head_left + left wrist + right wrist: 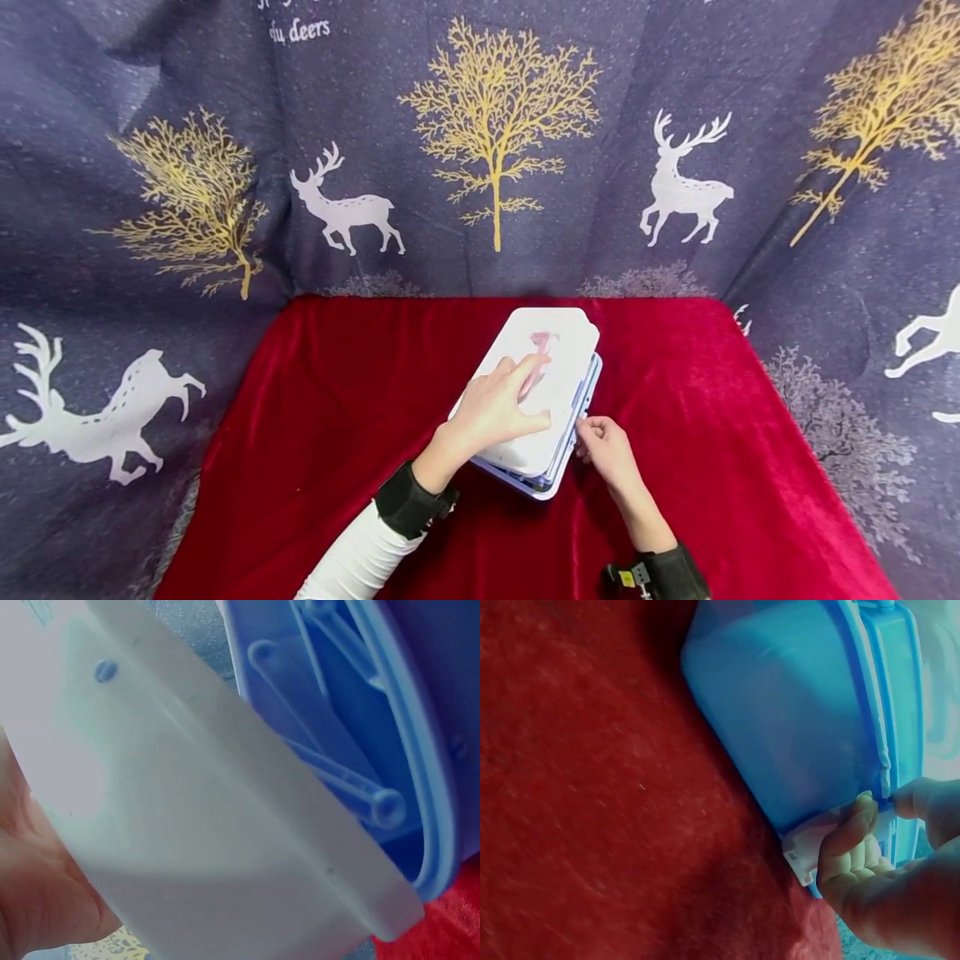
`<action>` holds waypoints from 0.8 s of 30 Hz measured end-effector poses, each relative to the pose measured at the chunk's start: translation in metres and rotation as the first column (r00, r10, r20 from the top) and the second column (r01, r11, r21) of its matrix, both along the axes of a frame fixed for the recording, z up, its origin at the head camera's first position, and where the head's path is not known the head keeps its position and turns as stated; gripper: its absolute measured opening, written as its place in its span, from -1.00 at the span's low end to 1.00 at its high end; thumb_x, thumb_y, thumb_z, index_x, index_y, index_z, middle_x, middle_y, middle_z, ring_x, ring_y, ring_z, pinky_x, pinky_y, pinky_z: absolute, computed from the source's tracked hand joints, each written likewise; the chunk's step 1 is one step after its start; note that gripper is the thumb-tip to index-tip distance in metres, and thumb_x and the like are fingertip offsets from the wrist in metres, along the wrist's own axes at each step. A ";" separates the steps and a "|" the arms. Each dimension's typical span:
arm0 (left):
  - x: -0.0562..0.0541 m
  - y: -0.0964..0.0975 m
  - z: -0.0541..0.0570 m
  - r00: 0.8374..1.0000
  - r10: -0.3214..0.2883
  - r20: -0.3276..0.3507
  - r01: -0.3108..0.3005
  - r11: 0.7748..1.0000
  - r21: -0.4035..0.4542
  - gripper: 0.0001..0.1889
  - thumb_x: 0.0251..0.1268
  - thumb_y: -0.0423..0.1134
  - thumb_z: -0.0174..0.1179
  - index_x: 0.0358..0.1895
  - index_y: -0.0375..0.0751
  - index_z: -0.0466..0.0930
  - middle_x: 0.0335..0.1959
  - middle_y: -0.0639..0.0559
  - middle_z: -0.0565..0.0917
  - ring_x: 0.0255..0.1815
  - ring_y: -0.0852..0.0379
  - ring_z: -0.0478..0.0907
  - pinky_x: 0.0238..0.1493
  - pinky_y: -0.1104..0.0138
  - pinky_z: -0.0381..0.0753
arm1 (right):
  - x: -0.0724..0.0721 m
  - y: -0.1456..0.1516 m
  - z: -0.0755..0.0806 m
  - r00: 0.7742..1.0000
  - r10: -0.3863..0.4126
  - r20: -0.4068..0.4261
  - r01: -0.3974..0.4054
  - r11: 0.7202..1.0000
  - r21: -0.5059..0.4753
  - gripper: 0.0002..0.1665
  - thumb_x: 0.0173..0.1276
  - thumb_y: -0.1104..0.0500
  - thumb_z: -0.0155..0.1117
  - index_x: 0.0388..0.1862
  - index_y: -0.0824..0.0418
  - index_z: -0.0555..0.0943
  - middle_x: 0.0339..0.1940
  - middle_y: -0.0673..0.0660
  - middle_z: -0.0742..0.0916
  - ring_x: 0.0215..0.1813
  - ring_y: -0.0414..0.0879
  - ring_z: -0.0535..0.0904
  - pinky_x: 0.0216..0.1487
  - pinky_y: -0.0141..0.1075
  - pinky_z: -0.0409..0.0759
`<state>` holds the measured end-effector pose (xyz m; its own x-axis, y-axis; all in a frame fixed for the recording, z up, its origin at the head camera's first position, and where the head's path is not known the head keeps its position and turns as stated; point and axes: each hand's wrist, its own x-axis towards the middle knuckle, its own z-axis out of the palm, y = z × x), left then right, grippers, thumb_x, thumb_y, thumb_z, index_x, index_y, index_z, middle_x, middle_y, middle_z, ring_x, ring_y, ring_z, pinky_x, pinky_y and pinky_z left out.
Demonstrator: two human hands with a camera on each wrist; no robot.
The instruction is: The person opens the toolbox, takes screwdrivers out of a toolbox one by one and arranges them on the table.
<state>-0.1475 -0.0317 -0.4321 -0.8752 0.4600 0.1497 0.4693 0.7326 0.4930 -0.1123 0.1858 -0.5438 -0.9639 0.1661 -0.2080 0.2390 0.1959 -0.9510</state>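
A blue plastic storage box (543,492) has a white lid (517,333) over it. In the left wrist view the lid (202,817) is tilted, with a gap to the box rim (427,765). Blue folding arms (330,772) show inside. My left hand (495,404) holds the lid from above at its pinkish middle; its palm hides part of the grip. At the box's right side, my right hand (606,450) pinches near the rim. In the right wrist view, thumb and forefinger (859,825) meet at a pale side latch (810,844), partly hidden by the hand.
Red velvet cloth (337,417) covers the table under the box. A dark curtain (465,167) printed with white deer and gold trees stands behind and at both sides. Black wrist bands (411,504) sit on both wrists.
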 end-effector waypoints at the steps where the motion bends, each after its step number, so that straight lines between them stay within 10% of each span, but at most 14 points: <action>1: -0.001 0.000 0.000 1.000 0.006 0.001 -0.006 1.000 0.012 -0.21 0.08 0.12 0.36 0.48 0.23 0.38 -0.14 0.00 0.58 -0.38 0.09 0.45 -0.36 0.28 0.49 | -0.001 0.001 0.000 1.000 -0.004 0.001 0.004 1.000 0.001 -0.77 0.54 0.25 0.18 -0.10 0.47 0.50 -0.58 0.04 0.62 -0.54 -0.16 0.54 -0.48 -0.37 0.55; 24: 0.010 0.009 0.008 0.968 0.191 0.163 -0.232 0.928 0.292 -0.40 0.09 0.05 0.40 0.07 0.00 0.25 -0.35 0.05 0.44 -0.41 0.09 0.44 -0.40 0.25 0.41 | -0.025 0.038 0.001 0.998 0.030 -0.049 -0.023 0.990 0.140 -0.77 0.46 0.31 0.16 -0.08 0.52 0.53 -0.57 -0.01 0.61 -0.56 -0.22 0.47 -0.49 -0.40 0.49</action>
<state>-0.1377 -0.0228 -0.4243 -0.9683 0.2116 0.1331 0.2374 0.6115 0.7548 -0.1369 0.2242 -0.5427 -0.9772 0.1644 -0.1347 0.1836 0.3334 -0.9247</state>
